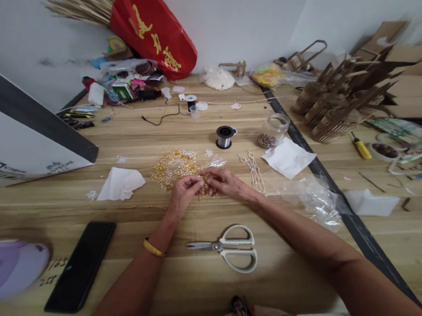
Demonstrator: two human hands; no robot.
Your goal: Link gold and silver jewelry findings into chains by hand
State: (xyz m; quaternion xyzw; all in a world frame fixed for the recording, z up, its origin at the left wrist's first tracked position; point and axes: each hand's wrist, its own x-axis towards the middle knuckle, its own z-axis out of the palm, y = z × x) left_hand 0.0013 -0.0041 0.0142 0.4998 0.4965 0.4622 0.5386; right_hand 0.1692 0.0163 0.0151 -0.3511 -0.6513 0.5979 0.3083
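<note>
My left hand (185,192) and my right hand (222,181) meet over the table, fingertips pinched close together. Between them shows a bit of gold-coloured beaded chain (205,182), partly hidden by the fingers. Just beyond lies a pile of gold and clear beads (174,166), with silvery pins (215,161) at its right side. A few silver beaded strands (255,173) rest to the right of my right hand. Scissors with white handles (224,245) lie between my forearms, nearer to me. A thin gold strand (140,206) stretches left from my left hand.
A spool of wire (225,137) stands behind the beads, a glass jar (276,127) right of it. White paper (120,183) and a black phone (79,267) lie left. Plastic bags (315,200) and small woven baskets (326,110) are on the right. A large box (15,123) stands left.
</note>
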